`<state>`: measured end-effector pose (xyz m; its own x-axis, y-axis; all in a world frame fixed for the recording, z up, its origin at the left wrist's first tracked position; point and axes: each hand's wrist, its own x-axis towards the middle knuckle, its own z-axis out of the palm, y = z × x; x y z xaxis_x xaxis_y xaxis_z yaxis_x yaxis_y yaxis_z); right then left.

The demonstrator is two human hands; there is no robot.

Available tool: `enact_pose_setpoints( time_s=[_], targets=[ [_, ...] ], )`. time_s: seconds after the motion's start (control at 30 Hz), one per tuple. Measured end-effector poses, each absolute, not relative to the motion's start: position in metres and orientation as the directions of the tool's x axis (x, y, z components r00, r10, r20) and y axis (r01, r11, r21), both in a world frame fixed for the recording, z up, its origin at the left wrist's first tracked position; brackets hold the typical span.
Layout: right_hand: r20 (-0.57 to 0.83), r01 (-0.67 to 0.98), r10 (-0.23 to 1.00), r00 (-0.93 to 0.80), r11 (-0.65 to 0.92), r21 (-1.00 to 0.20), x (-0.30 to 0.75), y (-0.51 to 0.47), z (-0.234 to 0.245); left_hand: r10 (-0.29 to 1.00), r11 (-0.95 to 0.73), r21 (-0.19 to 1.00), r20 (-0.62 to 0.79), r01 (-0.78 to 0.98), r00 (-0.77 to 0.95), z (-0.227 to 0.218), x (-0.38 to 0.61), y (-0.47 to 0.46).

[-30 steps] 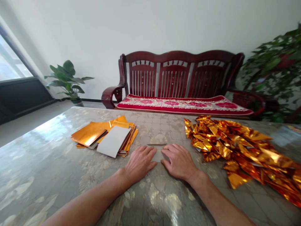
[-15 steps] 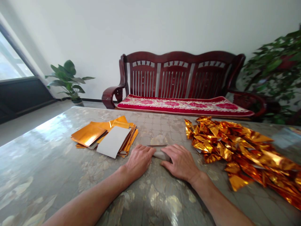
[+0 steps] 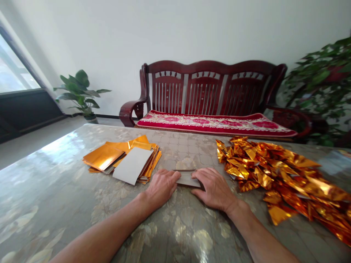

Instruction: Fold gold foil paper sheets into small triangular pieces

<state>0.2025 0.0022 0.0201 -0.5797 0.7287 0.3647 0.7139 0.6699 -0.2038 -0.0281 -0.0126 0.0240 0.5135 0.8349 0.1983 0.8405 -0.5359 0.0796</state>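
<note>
Grey paper [image 3: 188,179] is lying on the table [image 3: 49,197] between the two hands, its long far edge showing as a thin dark line and its near edge standing slightly off the surface over a shadow; the left hand [image 3: 163,186] is covering its left end, fingers bunched close together, though whether the thumb is pinching beneath, I cannot tell; the right hand [image 3: 214,188] is resting its fingertips on the right end, its thumb spreading away from them toward the near side.

Left of the left hand, a stack of gold sheets [image 3: 102,157] is fanning out in uneven corners, with a pale grey sheet [image 3: 133,166] lying on top; a narrow strip of tabletop is separating its right edge from the knuckles. Right of the right hand, a long pile of crumpled-looking gold foil pieces [image 3: 255,160] is spreading toward the right border, a wider strip running between; patterned tabletop is stretching between the forearms. Beyond the far edge, a dark red wooden bench [image 3: 203,95] is standing, a red floral cushion [image 3: 208,122] covering its seat; leafy plants [image 3: 79,95] are flanking it.
</note>
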Motion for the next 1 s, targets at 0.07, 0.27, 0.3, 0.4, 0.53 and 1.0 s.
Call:
enact_pose_setpoints(
  time_s=[0.07, 0.27, 0.3, 0.4, 0.53, 1.0],
  targets=[
    [0.366, 0.721, 0.734, -0.573, 0.663, -0.202, 0.201, 0.002, 0.020, 0.842, -0.522, 0.076, 0.203, 0.849, 0.500, 0.023, -0.027, -0.011],
    [0.386, 0.754, 0.784, -0.486, 0.600, -0.268, 0.199, 0.008, 0.012, 0.882, -0.444, 0.163, 0.251, 0.881, 0.398, 0.019, -0.027, -0.009],
    [0.381, 0.773, 0.809, -0.448, 0.565, -0.289, 0.198, 0.009, 0.011, 0.889, -0.429, 0.183, 0.259, 0.884, 0.378, 0.018, -0.027, -0.008],
    [0.359, 0.821, 0.876, -0.321, 0.447, -0.355, 0.193, 0.012, 0.008, 0.910, -0.382, 0.227, 0.264, 0.896, 0.321, 0.019, -0.026, -0.007],
    [0.355, 0.850, 0.913, -0.202, 0.343, -0.400, 0.185, 0.012, 0.006, 0.926, -0.343, 0.273, 0.262, 0.899, 0.274, 0.020, -0.024, -0.006],
    [0.407, 0.881, 0.891, -0.201, 0.346, -0.323, 0.179, 0.010, 0.005, 0.947, -0.237, 0.287, 0.283, 0.928, 0.154, 0.016, -0.024, -0.002]
  ],
)
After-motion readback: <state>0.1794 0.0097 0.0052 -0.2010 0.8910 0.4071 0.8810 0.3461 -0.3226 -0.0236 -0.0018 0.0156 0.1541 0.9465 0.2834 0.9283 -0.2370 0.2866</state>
